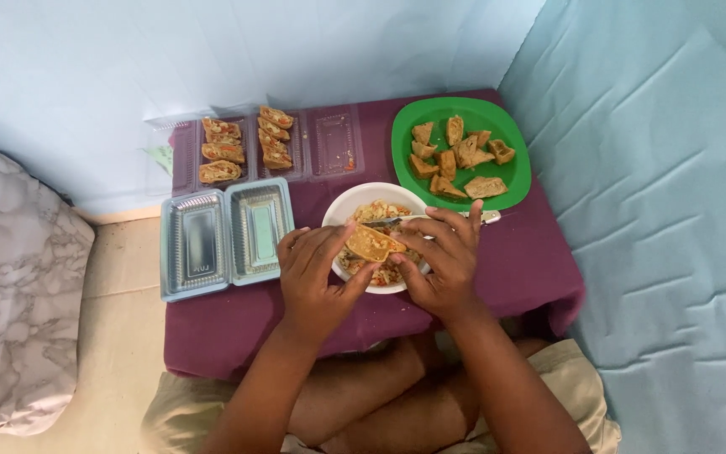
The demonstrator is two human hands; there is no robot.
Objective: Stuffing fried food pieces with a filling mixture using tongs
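Over the white bowl of shredded filling, our left hand and right hand together grip a fried pastry pocket. We judge stuffing underway; next needs a steady hold, pocket kept open.

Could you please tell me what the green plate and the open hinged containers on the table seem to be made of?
The green plate looks like glossy moulded plastic, with uniform colour and soft shine. The open containers appear to be thin clear plastic: the cloth shows through and their ribbed walls catch light.

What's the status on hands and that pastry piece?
Left hand and right hand pinch one fried pastry piece. Held over white bowl of filling. Nothing in the way.
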